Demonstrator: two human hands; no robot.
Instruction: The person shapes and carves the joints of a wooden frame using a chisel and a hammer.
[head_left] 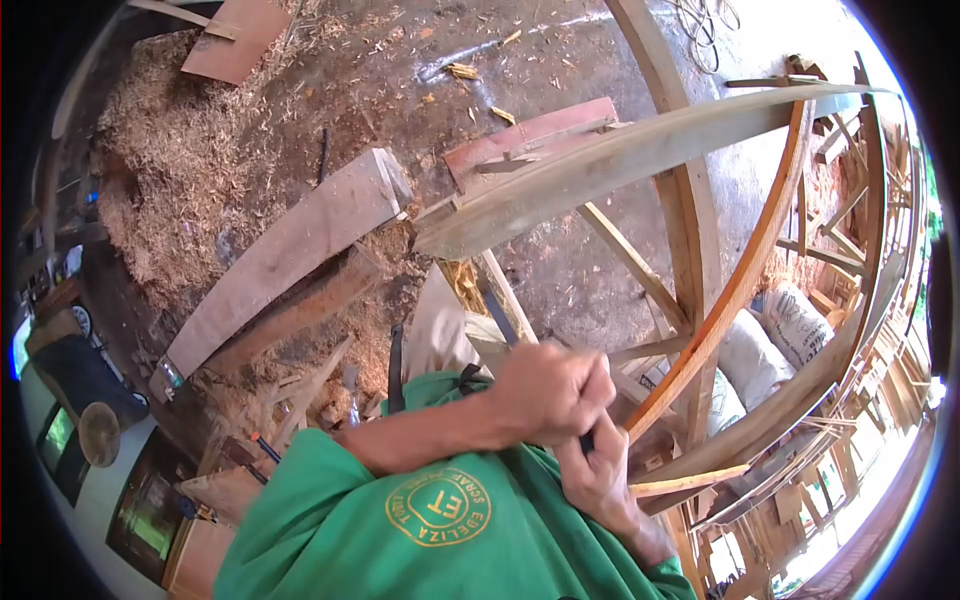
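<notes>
My left hand is closed in a fist around a long dark tool. The tool's flat, blade-like part sticks out beyond the fist towards a piece of wood with a rough yellowish face. Just below and to the right, my right hand is wrapped round the dark lower end of the same tool. The two hands are close together in front of the green shirt. Beyond them a long pale curved plank slants up to the right. My fists hide the tool's middle.
A wide curved board lies at the left beside heaped wood shavings. Curved timber framing rises close on the right, with white sacks behind it. A reddish board lies on the floor ahead.
</notes>
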